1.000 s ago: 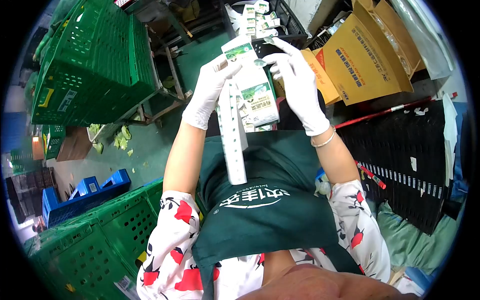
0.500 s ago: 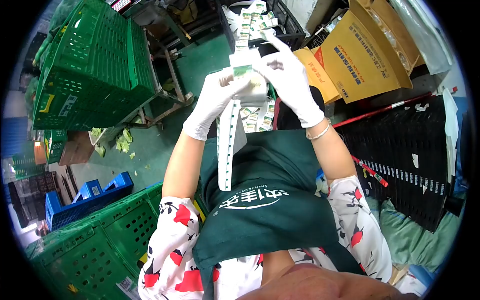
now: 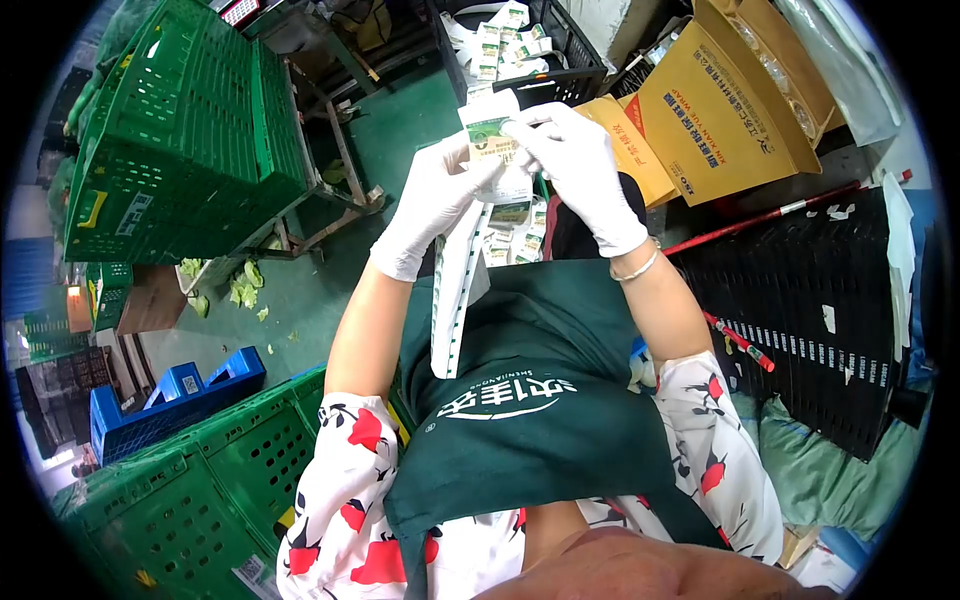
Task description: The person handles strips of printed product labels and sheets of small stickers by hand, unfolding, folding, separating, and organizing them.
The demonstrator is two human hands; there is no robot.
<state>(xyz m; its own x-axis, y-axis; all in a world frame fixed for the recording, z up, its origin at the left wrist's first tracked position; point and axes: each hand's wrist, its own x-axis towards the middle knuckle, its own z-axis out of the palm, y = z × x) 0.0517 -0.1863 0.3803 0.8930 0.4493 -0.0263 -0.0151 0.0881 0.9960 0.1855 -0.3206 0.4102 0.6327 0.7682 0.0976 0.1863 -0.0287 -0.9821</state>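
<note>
Both of my hands wear white gloves and meet above the apron. My left hand (image 3: 436, 200) is closed round a strip of green-and-white printed labels (image 3: 490, 142). At the right edge of the top label, the thumb and fingers of my right hand (image 3: 582, 165) are pinched together on it. The strip's white backing with dark marks (image 3: 455, 310) hangs down from my left hand over the apron. Beyond the hands, a black crate (image 3: 574, 82) holds several similar labelled pieces (image 3: 488, 50). More of them (image 3: 520, 240) show beneath my hands, partly hidden.
Green crates (image 3: 170, 150) are stacked on a metal stand at left, with more green crates (image 3: 215, 470) at lower left. A blue pallet (image 3: 180, 390) lies nearby. At right are an open cardboard box (image 3: 720, 110), stacked black crates (image 3: 800, 300) and a red pole (image 3: 740, 342).
My right hand's raised index finger has come down to the label, and its fingertips are now together at the edge. The printed face is turned more into view. My left hand has barely moved.
</note>
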